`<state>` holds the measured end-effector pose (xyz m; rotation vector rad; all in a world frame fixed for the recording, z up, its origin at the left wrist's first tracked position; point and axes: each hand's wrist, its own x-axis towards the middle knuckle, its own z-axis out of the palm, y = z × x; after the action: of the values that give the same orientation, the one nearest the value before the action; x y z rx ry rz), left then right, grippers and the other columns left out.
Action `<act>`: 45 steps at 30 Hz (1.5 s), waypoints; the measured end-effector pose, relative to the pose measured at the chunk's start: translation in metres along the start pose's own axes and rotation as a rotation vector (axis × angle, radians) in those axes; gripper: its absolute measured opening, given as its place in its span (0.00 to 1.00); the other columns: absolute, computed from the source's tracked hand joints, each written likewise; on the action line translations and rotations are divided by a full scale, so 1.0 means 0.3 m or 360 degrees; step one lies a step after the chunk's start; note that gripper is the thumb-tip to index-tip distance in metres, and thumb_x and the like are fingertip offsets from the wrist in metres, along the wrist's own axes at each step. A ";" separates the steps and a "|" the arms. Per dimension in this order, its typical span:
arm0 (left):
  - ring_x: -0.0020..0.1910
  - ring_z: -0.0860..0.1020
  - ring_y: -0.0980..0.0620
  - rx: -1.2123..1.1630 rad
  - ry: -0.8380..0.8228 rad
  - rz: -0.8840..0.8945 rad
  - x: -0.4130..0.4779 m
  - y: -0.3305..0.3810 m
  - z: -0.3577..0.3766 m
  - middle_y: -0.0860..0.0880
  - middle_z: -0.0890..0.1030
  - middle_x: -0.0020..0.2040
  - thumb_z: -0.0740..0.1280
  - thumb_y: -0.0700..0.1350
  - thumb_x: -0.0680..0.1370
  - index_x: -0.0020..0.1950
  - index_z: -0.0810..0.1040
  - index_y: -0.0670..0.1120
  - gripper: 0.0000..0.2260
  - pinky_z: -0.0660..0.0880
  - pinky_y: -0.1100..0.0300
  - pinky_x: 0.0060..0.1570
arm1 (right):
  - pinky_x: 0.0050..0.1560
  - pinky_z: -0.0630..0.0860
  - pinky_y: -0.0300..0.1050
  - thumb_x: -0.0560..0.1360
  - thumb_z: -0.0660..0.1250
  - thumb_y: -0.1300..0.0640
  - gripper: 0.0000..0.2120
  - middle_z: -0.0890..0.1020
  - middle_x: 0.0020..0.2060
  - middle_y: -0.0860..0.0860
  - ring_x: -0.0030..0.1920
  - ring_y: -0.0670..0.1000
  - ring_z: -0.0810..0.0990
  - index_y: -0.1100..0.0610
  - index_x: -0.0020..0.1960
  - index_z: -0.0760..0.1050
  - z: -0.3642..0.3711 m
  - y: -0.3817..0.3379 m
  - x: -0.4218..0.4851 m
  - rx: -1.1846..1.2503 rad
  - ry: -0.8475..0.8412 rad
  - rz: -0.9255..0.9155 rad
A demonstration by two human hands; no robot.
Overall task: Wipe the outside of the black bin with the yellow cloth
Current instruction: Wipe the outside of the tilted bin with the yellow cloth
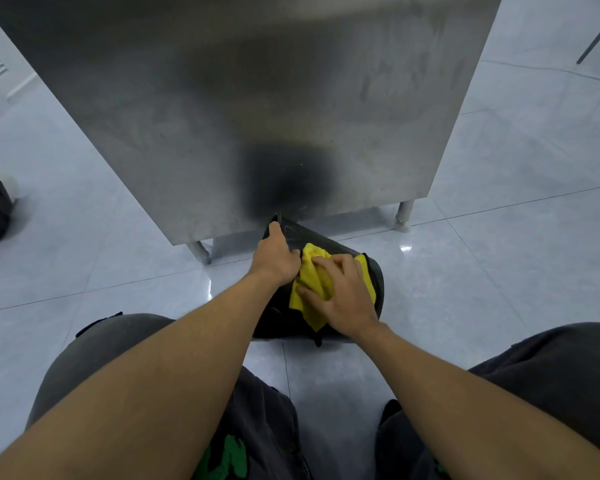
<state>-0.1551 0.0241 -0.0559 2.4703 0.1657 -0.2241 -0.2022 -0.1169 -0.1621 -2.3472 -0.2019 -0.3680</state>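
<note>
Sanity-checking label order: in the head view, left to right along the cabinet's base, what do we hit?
Left cabinet leg → left hand, gripping the black bin → right hand, holding the yellow cloth on it → right cabinet leg.

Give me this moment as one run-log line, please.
phase: wiping | left hand: grips black bin rim | right hand: holds yellow cloth on bin's side | bin: on floor by steel cabinet
</note>
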 end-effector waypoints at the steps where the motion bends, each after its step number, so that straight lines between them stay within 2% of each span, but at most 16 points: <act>1: 0.59 0.77 0.40 -0.0005 0.0008 0.0002 0.000 0.000 0.000 0.39 0.78 0.61 0.67 0.44 0.79 0.71 0.63 0.42 0.22 0.73 0.53 0.53 | 0.59 0.71 0.41 0.73 0.69 0.33 0.30 0.73 0.60 0.51 0.60 0.50 0.70 0.47 0.69 0.73 -0.001 -0.002 -0.003 -0.0019 -0.0013 -0.0029; 5: 0.62 0.76 0.37 0.0004 0.0010 0.0006 0.003 -0.009 0.002 0.39 0.77 0.64 0.67 0.45 0.79 0.72 0.64 0.43 0.23 0.73 0.48 0.59 | 0.62 0.70 0.43 0.75 0.64 0.33 0.28 0.73 0.62 0.50 0.62 0.50 0.70 0.45 0.70 0.71 0.023 0.019 -0.025 -0.0033 0.0095 0.0137; 8: 0.63 0.75 0.37 0.0018 0.0004 -0.0031 0.008 -0.014 -0.002 0.38 0.77 0.65 0.66 0.46 0.80 0.73 0.63 0.42 0.24 0.72 0.48 0.60 | 0.65 0.71 0.51 0.80 0.62 0.41 0.23 0.73 0.65 0.54 0.64 0.55 0.71 0.49 0.72 0.70 0.032 0.049 -0.027 -0.0080 0.0190 0.0471; 11: 0.66 0.74 0.37 0.0091 -0.0039 -0.0023 -0.001 -0.010 0.004 0.38 0.74 0.70 0.63 0.47 0.82 0.80 0.53 0.43 0.30 0.71 0.48 0.63 | 0.67 0.70 0.56 0.83 0.59 0.47 0.20 0.72 0.64 0.60 0.64 0.62 0.71 0.54 0.72 0.69 0.007 0.089 0.001 -0.0035 0.0222 0.0991; 13: 0.66 0.74 0.38 0.0183 -0.0067 -0.0009 -0.008 -0.011 0.015 0.39 0.73 0.71 0.60 0.50 0.83 0.81 0.44 0.45 0.33 0.72 0.47 0.63 | 0.66 0.70 0.57 0.84 0.58 0.50 0.19 0.72 0.63 0.61 0.63 0.63 0.71 0.57 0.71 0.69 -0.008 0.099 0.017 -0.0015 0.0240 0.1189; 16: 0.63 0.76 0.38 0.0252 -0.0042 -0.0019 -0.006 -0.019 0.025 0.39 0.75 0.68 0.58 0.51 0.84 0.81 0.41 0.45 0.34 0.73 0.47 0.61 | 0.64 0.71 0.55 0.83 0.59 0.48 0.20 0.73 0.62 0.60 0.61 0.60 0.72 0.56 0.71 0.69 -0.004 0.082 0.000 -0.0079 0.0221 0.1038; 21: 0.66 0.74 0.36 0.0201 -0.0017 -0.0049 0.000 -0.018 0.026 0.36 0.73 0.70 0.59 0.50 0.83 0.81 0.43 0.42 0.33 0.71 0.47 0.63 | 0.64 0.72 0.48 0.76 0.66 0.38 0.28 0.75 0.62 0.54 0.61 0.53 0.72 0.53 0.70 0.71 0.001 0.049 -0.034 -0.0039 0.0122 0.0164; 24: 0.56 0.78 0.39 -0.0013 0.0030 -0.0082 0.004 -0.017 0.035 0.39 0.77 0.59 0.63 0.45 0.82 0.76 0.51 0.42 0.29 0.76 0.50 0.52 | 0.70 0.63 0.44 0.69 0.69 0.29 0.39 0.74 0.68 0.51 0.68 0.51 0.70 0.49 0.72 0.70 0.010 0.030 -0.025 -0.0100 -0.0020 -0.0121; 26: 0.50 0.78 0.45 -0.0150 0.0006 -0.0077 0.007 -0.018 0.036 0.44 0.75 0.52 0.66 0.42 0.79 0.69 0.55 0.43 0.25 0.74 0.55 0.45 | 0.72 0.61 0.45 0.68 0.68 0.26 0.42 0.71 0.72 0.49 0.71 0.51 0.68 0.46 0.75 0.67 0.030 0.034 -0.027 -0.0121 -0.0006 -0.0068; 28: 0.51 0.77 0.46 -0.0224 -0.0048 -0.0032 0.012 -0.016 0.030 0.45 0.75 0.53 0.67 0.39 0.77 0.68 0.56 0.43 0.25 0.74 0.56 0.45 | 0.73 0.62 0.49 0.68 0.65 0.24 0.43 0.69 0.74 0.48 0.73 0.52 0.67 0.43 0.76 0.64 0.041 0.044 -0.025 -0.0132 0.0005 0.0049; 32: 0.55 0.76 0.45 -0.0172 -0.0147 0.0019 0.009 -0.010 0.010 0.45 0.77 0.59 0.66 0.40 0.76 0.79 0.49 0.50 0.37 0.74 0.54 0.52 | 0.69 0.64 0.46 0.73 0.65 0.30 0.35 0.71 0.70 0.50 0.69 0.54 0.68 0.45 0.75 0.67 0.028 0.042 0.006 -0.0073 0.0095 0.0357; 34: 0.56 0.78 0.42 -0.0127 -0.0183 0.0019 0.009 -0.020 0.007 0.43 0.77 0.62 0.66 0.41 0.76 0.80 0.46 0.54 0.39 0.77 0.52 0.53 | 0.64 0.65 0.44 0.75 0.66 0.35 0.31 0.72 0.66 0.52 0.65 0.55 0.69 0.47 0.74 0.69 0.022 0.039 0.016 0.0005 0.0161 0.0568; 38: 0.55 0.76 0.46 -0.0172 -0.0196 -0.0002 0.008 -0.022 0.006 0.44 0.76 0.66 0.67 0.42 0.78 0.81 0.45 0.55 0.39 0.73 0.56 0.53 | 0.64 0.70 0.52 0.81 0.64 0.44 0.23 0.74 0.63 0.60 0.62 0.62 0.75 0.54 0.71 0.73 0.004 0.072 0.044 0.0133 0.0330 0.1094; 40: 0.51 0.76 0.48 -0.0195 -0.0205 0.0001 0.005 -0.015 0.011 0.46 0.75 0.62 0.67 0.42 0.79 0.81 0.45 0.53 0.39 0.71 0.57 0.51 | 0.64 0.71 0.55 0.82 0.62 0.45 0.21 0.74 0.63 0.61 0.62 0.63 0.76 0.55 0.70 0.73 -0.010 0.082 0.057 0.0127 0.0331 0.1286; 42: 0.41 0.73 0.54 -0.0218 -0.0206 -0.0003 0.007 -0.008 0.014 0.48 0.73 0.55 0.65 0.41 0.80 0.81 0.43 0.53 0.38 0.70 0.57 0.48 | 0.62 0.72 0.54 0.82 0.61 0.46 0.20 0.75 0.63 0.59 0.61 0.62 0.76 0.54 0.70 0.73 -0.009 0.075 0.052 0.0092 0.0313 0.1192; 45: 0.37 0.70 0.57 -0.0286 -0.0180 -0.0016 0.014 0.002 0.023 0.50 0.74 0.50 0.64 0.39 0.80 0.81 0.41 0.51 0.39 0.71 0.59 0.41 | 0.61 0.71 0.47 0.81 0.64 0.48 0.19 0.79 0.62 0.55 0.61 0.57 0.75 0.54 0.70 0.75 0.002 0.037 0.027 0.0126 0.0301 0.0724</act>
<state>-0.1517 0.0196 -0.0617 2.2726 0.1437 -0.3375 -0.1915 -0.1242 -0.1672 -2.1827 0.3951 -0.3448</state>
